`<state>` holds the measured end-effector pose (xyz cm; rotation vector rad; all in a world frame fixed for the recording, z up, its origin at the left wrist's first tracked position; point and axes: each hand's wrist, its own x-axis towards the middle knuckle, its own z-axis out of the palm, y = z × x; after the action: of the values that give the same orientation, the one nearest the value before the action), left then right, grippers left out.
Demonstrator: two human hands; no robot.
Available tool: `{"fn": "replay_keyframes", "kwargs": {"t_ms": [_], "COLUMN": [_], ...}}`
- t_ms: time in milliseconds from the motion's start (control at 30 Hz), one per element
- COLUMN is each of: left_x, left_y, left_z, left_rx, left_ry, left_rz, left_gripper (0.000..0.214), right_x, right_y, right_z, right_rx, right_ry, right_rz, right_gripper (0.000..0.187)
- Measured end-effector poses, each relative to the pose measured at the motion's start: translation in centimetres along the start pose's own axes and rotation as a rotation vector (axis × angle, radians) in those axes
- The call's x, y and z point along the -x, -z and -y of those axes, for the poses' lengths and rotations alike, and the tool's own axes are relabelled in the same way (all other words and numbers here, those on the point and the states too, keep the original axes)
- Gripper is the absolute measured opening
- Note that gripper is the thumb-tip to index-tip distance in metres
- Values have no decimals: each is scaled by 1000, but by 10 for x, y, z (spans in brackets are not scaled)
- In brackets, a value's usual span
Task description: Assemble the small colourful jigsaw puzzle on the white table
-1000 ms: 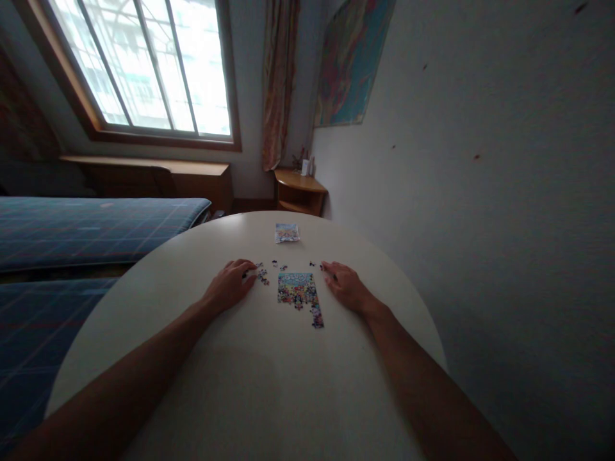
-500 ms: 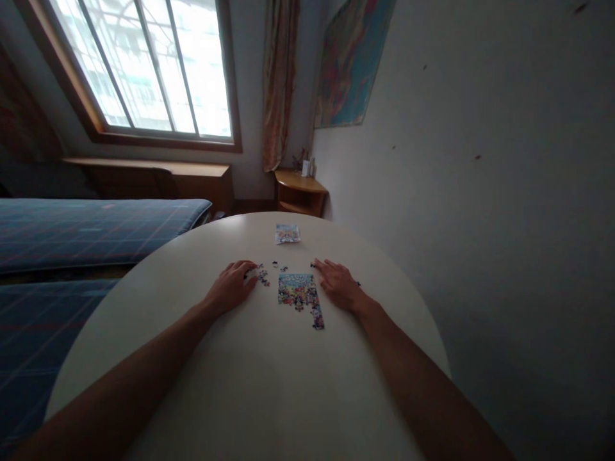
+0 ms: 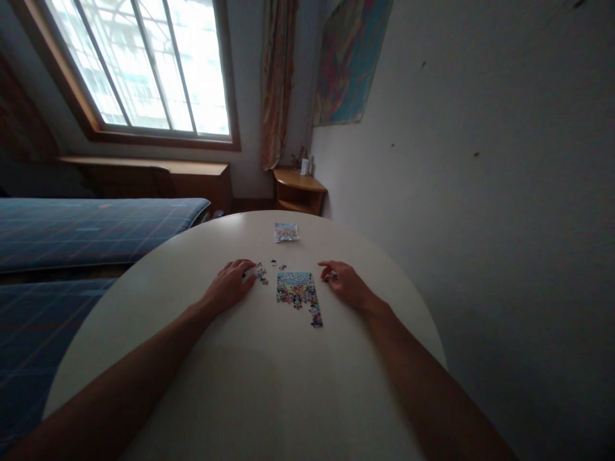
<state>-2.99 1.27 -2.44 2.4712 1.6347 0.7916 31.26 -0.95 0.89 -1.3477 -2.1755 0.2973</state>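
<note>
A partly assembled colourful jigsaw puzzle (image 3: 296,293) lies in the middle of a round white table (image 3: 259,378). My left hand (image 3: 230,283) rests palm down to the puzzle's left, fingers loosely curled, fingertips beside a few loose pieces (image 3: 262,275). To the puzzle's right, my right hand (image 3: 344,283) has its fingers curled in a pinch on a small puzzle piece. Two more loose pieces (image 3: 277,264) lie just beyond the puzzle.
A small printed packet (image 3: 286,232) lies near the table's far edge. A plain wall runs close along the right. A bed with a blue checked cover (image 3: 91,224) stands left. A wooden corner shelf (image 3: 298,189) and a window are behind.
My right hand slid left over the loose pieces at the puzzle's top right corner, then drew back right with its fingers closed on one. The left hand stayed put.
</note>
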Motion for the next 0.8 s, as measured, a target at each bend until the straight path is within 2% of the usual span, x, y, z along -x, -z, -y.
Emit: {"fn": "replay_keyframes", "kwargs": {"t_ms": [133, 300, 433, 633, 800], "left_x": [0, 0, 0, 0, 0], "left_y": [0, 0, -1, 1, 1], "left_z": [-1, 0, 0, -1, -1], "left_rx": [4, 6, 13, 6, 6], "left_ry": [-8, -9, 0, 1, -8], "left_rz": [-6, 1, 4, -2, -4], "left_gripper": [36, 37, 37, 37, 36], "right_x": [5, 7, 10, 20, 29], "right_y": [4, 8, 19, 44, 58], "right_z": [2, -1, 1, 29, 61], "right_rx": [-59, 122, 199, 200, 110], "right_ry": [-30, 6, -39, -177, -334], "right_rz": [29, 64, 121, 340, 556], "right_gripper": [46, 27, 21, 8, 8]}}
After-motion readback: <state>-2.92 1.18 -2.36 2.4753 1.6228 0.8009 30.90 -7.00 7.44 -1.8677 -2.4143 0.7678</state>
